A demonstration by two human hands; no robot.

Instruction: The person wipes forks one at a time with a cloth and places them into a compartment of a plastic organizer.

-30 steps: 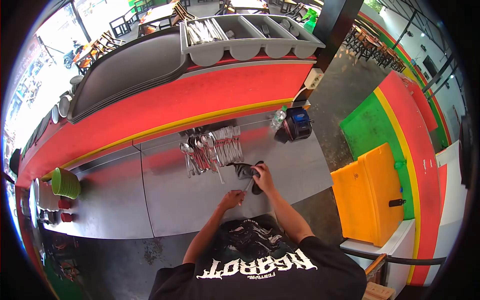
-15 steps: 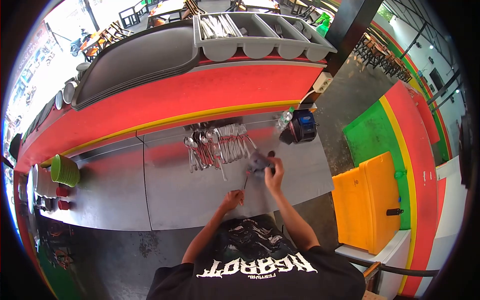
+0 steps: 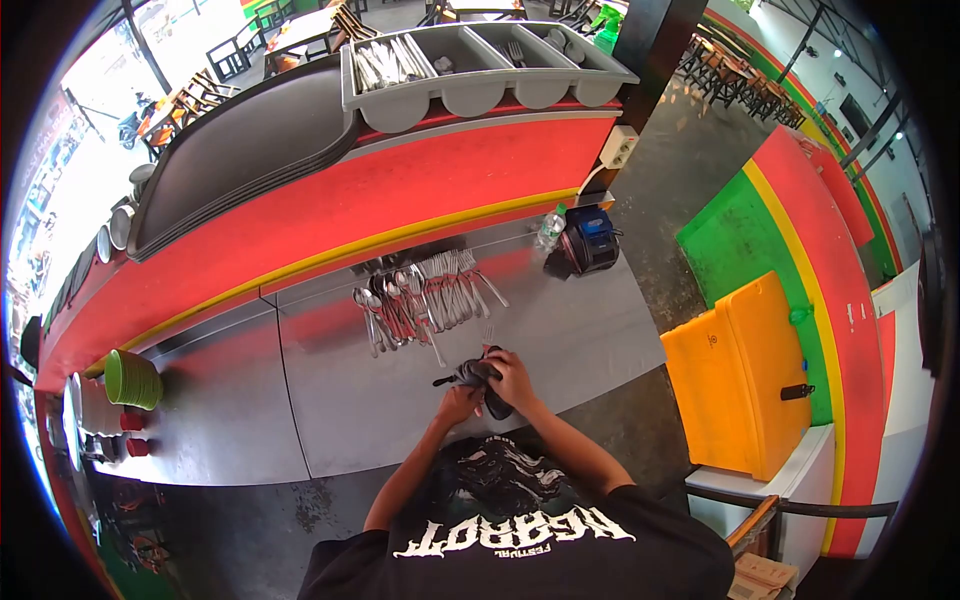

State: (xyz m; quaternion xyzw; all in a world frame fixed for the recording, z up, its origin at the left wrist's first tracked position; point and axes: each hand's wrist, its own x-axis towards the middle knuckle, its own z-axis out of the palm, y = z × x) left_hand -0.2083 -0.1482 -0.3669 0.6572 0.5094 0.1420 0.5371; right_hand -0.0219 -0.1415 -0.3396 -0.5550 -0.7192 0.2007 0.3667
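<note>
A dark cloth is bunched between my two hands near the counter's front edge. My right hand is closed on the cloth, and part of it hangs below that hand. My left hand is closed just under the cloth; the handle of a fork seems to run into it. The fork's tines stick out above the cloth. Beyond my hands, spoons and forks lie in a spread pile on the metal counter.
A grey cutlery tray and dark serving trays stand on the red ledge. A bottle and a dark blue bag are at the counter's back right. Green bowls stand left; an orange box is right.
My right hand has moved down and left with the cloth, bringing it against my left hand and around the fork. The head view has shifted slightly.
</note>
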